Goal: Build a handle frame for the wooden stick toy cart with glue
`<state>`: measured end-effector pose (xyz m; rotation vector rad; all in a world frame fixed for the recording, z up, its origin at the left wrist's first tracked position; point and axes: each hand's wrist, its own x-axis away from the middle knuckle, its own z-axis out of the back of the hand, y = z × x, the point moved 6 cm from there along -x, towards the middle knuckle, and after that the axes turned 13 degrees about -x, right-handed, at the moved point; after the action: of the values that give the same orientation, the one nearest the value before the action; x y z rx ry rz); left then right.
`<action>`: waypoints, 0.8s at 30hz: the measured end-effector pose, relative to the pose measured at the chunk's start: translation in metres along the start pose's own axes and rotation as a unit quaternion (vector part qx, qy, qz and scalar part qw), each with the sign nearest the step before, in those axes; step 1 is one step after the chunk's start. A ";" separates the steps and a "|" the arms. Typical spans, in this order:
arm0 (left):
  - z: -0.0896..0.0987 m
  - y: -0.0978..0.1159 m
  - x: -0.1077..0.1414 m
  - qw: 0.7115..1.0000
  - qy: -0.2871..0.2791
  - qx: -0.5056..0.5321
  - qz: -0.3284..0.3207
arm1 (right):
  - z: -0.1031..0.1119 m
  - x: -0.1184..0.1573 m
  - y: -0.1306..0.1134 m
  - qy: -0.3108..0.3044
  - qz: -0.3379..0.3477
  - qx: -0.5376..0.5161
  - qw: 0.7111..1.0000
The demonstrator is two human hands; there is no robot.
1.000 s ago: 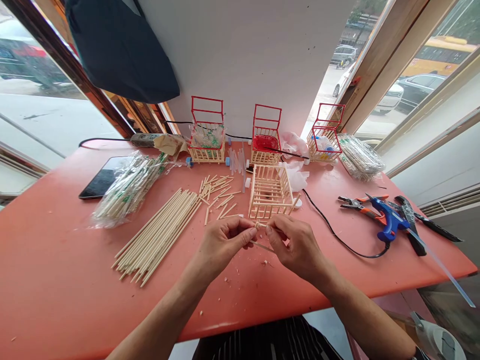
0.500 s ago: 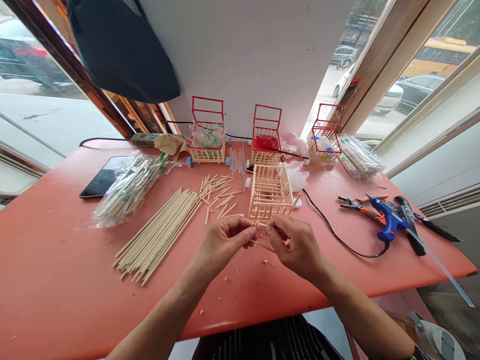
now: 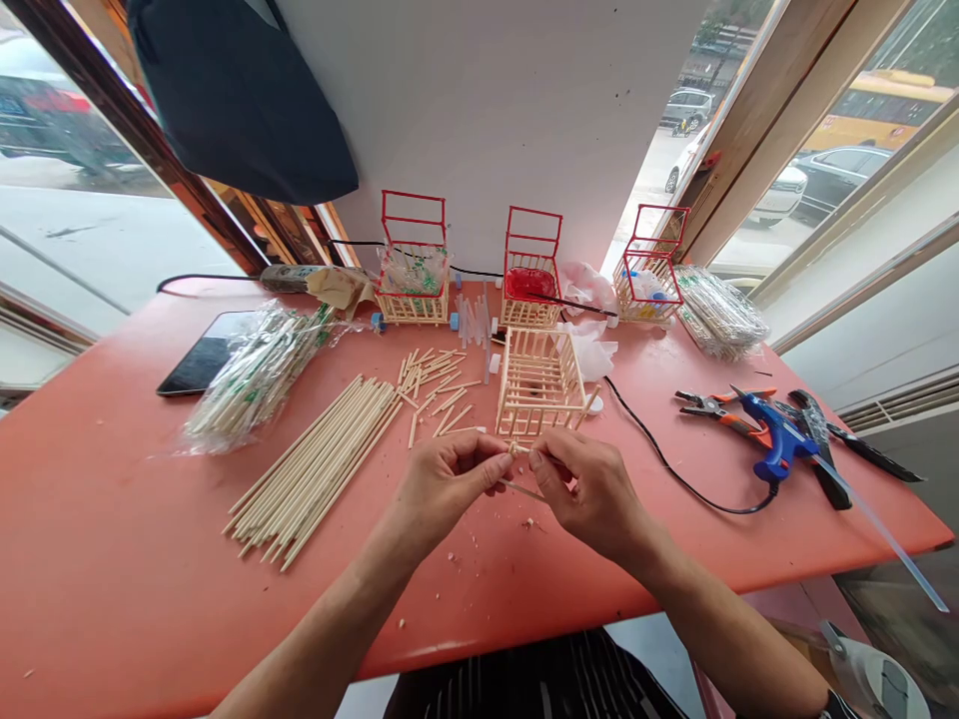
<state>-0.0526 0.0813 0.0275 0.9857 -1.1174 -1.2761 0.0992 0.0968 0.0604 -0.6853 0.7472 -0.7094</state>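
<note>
My left hand (image 3: 457, 479) is closed in a pinch on a small piece of wooden stick (image 3: 513, 449). Close beside it, my right hand (image 3: 588, 479) pinches a short wooden stick (image 3: 523, 450) whose end meets that piece. A thin pale strip (image 3: 525, 490) runs below the fingertips between both hands; which hand grips it is unclear. Just beyond the hands stands an unpainted stick basket (image 3: 540, 379). Short cut sticks (image 3: 435, 384) and a pile of long sticks (image 3: 315, 469) lie to the left.
Three red-framed baskets (image 3: 415, 295) stand along the wall. A blue glue gun (image 3: 783, 439), its black cable (image 3: 666, 474) and pliers (image 3: 723, 409) lie right. Bagged sticks (image 3: 259, 379) and a dark tablet (image 3: 202, 355) lie left on the red table (image 3: 150, 559).
</note>
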 end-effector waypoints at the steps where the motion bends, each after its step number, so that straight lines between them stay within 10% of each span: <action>1: 0.000 0.000 0.000 1.000 0.001 0.002 0.001 | 0.000 0.000 0.000 -0.001 0.000 0.000 1.000; 24: 0.003 -0.009 -0.004 0.999 -0.030 0.020 0.031 | 0.005 -0.001 0.011 -0.034 -0.083 -0.065 0.994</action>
<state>-0.0574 0.0852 0.0195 0.9412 -1.2139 -1.2446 0.1060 0.1053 0.0554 -0.8947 0.6828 -0.7884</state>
